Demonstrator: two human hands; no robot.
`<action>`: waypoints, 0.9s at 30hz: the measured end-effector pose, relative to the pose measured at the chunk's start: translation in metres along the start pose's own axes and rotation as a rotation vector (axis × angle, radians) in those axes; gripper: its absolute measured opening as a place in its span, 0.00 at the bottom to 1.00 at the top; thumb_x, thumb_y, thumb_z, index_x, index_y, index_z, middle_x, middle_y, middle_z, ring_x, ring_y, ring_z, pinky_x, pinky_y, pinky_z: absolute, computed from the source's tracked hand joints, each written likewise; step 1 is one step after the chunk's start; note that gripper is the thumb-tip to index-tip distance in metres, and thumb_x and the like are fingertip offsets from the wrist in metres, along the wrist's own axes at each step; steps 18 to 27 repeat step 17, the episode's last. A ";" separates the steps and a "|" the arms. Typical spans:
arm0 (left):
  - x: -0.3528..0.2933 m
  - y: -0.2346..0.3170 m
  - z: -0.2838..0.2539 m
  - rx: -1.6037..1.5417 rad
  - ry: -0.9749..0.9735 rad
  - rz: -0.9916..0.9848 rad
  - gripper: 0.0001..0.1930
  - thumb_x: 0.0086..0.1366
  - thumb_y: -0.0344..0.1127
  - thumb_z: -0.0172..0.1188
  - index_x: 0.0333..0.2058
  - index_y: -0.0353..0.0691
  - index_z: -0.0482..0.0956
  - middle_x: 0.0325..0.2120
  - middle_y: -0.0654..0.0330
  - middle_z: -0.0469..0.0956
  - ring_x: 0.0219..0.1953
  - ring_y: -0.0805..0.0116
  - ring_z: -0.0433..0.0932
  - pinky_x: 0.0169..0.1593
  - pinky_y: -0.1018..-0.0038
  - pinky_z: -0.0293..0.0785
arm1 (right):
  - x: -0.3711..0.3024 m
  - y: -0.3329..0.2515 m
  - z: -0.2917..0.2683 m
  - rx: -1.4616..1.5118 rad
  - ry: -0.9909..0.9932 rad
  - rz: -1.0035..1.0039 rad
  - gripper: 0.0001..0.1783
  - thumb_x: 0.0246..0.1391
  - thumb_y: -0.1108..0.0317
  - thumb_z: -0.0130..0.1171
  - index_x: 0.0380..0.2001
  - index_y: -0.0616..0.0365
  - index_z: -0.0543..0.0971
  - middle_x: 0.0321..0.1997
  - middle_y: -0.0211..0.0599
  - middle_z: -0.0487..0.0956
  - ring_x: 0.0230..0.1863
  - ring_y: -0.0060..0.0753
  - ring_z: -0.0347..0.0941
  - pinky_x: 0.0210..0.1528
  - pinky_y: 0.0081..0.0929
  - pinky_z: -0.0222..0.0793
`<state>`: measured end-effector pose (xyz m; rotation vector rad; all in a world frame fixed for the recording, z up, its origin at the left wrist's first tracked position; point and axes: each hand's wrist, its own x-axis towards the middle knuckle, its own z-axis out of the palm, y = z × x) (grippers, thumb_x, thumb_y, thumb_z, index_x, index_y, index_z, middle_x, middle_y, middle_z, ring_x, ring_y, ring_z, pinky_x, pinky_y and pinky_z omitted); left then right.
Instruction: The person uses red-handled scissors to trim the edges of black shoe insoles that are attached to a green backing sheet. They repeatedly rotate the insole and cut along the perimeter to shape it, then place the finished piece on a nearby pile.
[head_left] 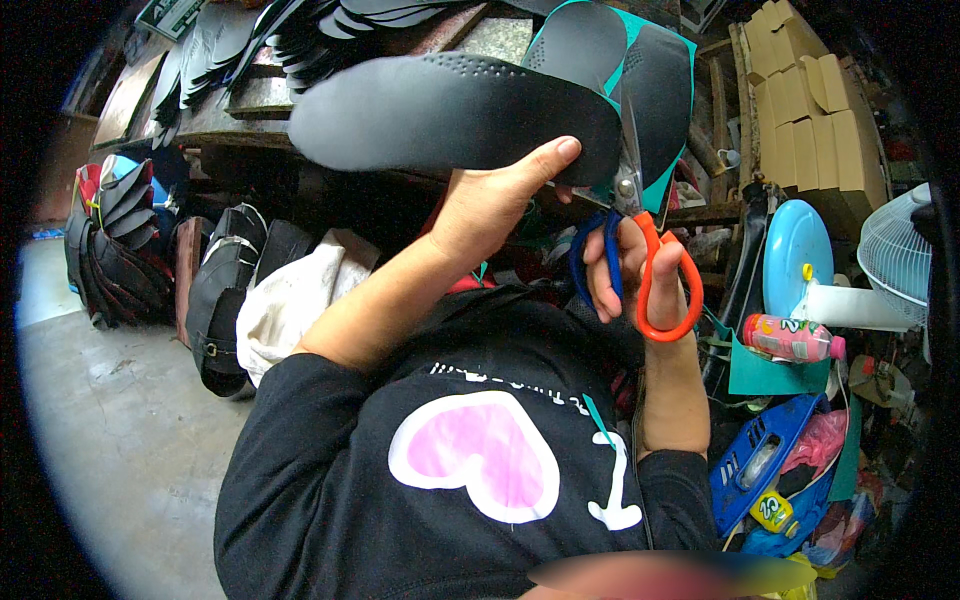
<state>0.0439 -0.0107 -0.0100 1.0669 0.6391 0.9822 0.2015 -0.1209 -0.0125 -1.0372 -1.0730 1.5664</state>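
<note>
My left hand (500, 205) grips a long black insole (430, 112) near its right end, thumb on top and fingers mostly hidden beneath. Small perforations show along the insole's upper edge. Through the orange and blue handles of a pair of scissors (626, 187) go the fingers of my right hand (640, 265). The blades point away from me, along the right end of the held insole. Just beyond lies a teal sheet (684, 130) bearing more black insole shapes (655, 90). Whether the held insole is joined to this sheet, I cannot tell.
Stacks of black insoles (360, 20) cover the bench at the back. Bundled pieces (120, 240) and a black bag (225, 300) stand at left. On the right are cardboard boxes (810, 110), a fan (895, 250), a pink bottle (790, 338) and a blue plastic basket (765, 455).
</note>
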 end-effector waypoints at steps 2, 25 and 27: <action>0.001 0.007 -0.007 0.085 -0.020 -0.124 0.10 0.60 0.38 0.62 0.32 0.36 0.79 0.25 0.63 0.78 0.27 0.75 0.75 0.32 0.79 0.71 | -0.005 0.000 -0.002 -0.007 0.004 0.016 0.52 0.39 0.17 0.37 0.37 0.63 0.68 0.11 0.26 0.66 0.11 0.18 0.60 0.16 0.13 0.58; 0.015 0.046 -0.037 0.301 -0.243 -0.088 0.12 0.53 0.35 0.68 0.32 0.34 0.79 0.25 0.59 0.79 0.23 0.72 0.77 0.26 0.78 0.74 | -0.019 0.002 -0.013 -0.216 0.059 0.041 0.48 0.41 0.21 0.43 0.33 0.65 0.70 0.08 0.23 0.67 0.07 0.14 0.59 0.10 0.10 0.54; 0.015 0.046 -0.037 0.301 -0.243 -0.088 0.12 0.53 0.35 0.68 0.32 0.34 0.79 0.25 0.59 0.79 0.23 0.72 0.77 0.26 0.78 0.74 | -0.019 0.002 -0.013 -0.216 0.059 0.041 0.48 0.41 0.21 0.43 0.33 0.65 0.70 0.08 0.23 0.67 0.07 0.14 0.59 0.10 0.10 0.54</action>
